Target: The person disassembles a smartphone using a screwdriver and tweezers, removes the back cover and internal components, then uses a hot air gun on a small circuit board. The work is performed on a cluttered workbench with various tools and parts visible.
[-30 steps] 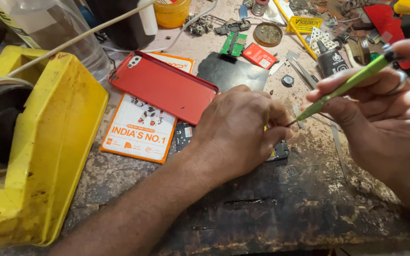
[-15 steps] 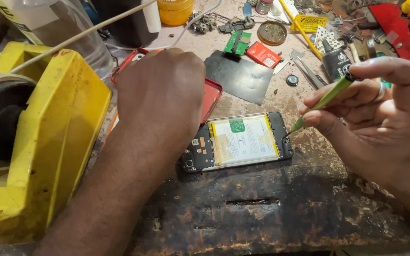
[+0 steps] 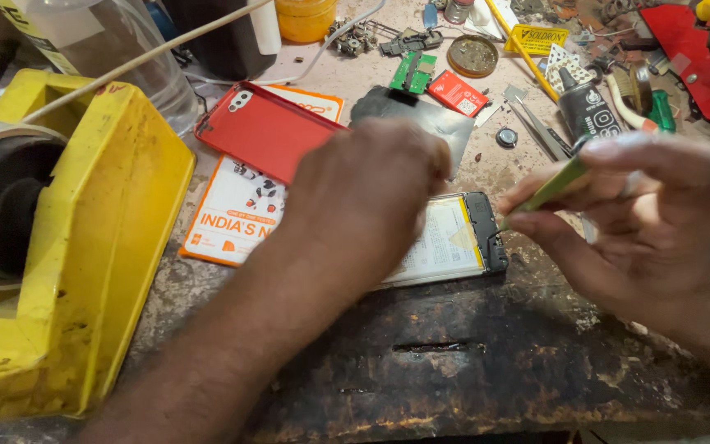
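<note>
Scarred and stained, the dark worktop (image 3: 470,386) is crowded along its far edge with small parts, a round tin, tweezers (image 3: 536,127) and a black glue bottle (image 3: 589,111). A big yellow machine housing (image 3: 84,247) fills the left side, and beside it a red phone back cover (image 3: 269,136) lies on an orange and white printed card (image 3: 232,214).

The opened smartphone (image 3: 462,238) lies flat near the middle of the worktop, back off, its pale battery showing. The left hand (image 3: 363,197) rests over the phone's left portion, fingers curled down onto it; whether it grips the frame or only presses on it is hidden under the hand. The right hand (image 3: 643,222) is closed in a pen-like pinch around a slim green pry tool (image 3: 548,189), whose tip meets the dark top end of the phone, just beside the battery's edge.

Judging from this, the work in hand is fine prying or probing at that end of the board. To do it well, the left hand should keep the phone pinned flat so it cannot skate on the rough surface. The tool wants a shallow angle and light, short pushes, since a slip could gouge the battery or tear a thin flex cable. Steadying the right wrist on the worktop would help.
</note>
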